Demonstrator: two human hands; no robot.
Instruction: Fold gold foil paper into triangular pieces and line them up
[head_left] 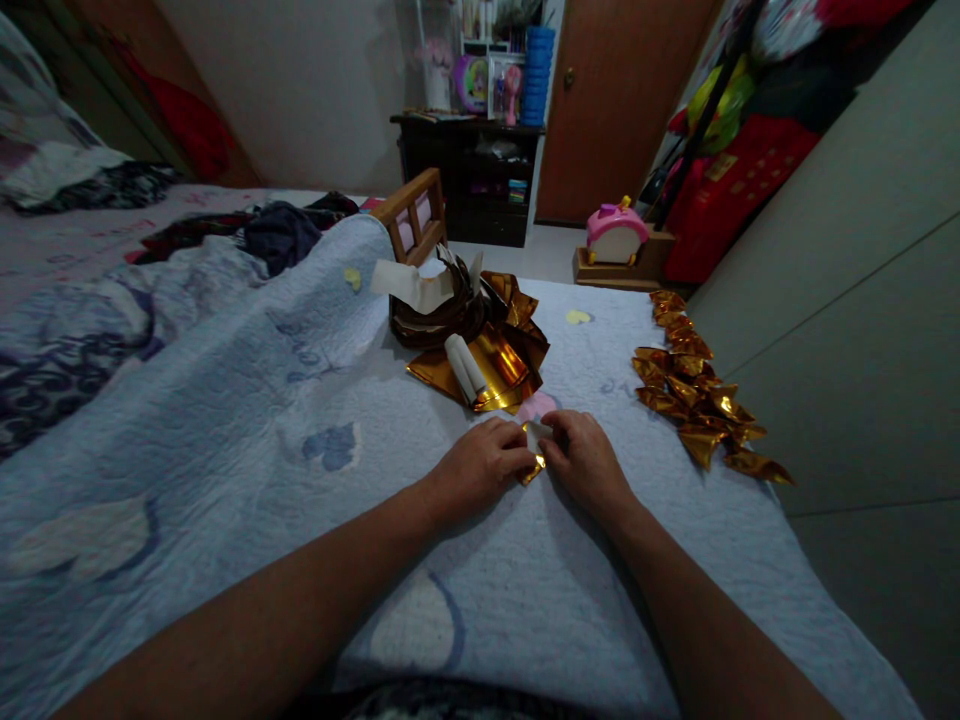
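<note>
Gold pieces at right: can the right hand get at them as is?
Probably yes: only quilt shows between the right hand and the gold pieces, though that hand is occupied with a small gold sheet.

a dark cabinet (457, 170) beside a brown door (611, 110)
a blue ribbed container (538, 75) and a pink object (512, 92), perhaps a hairbrush, stand on top; dark clothes (281, 237) lie heaped at left.

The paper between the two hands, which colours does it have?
The paper is shiny gold and whitish, in the head view.
</note>
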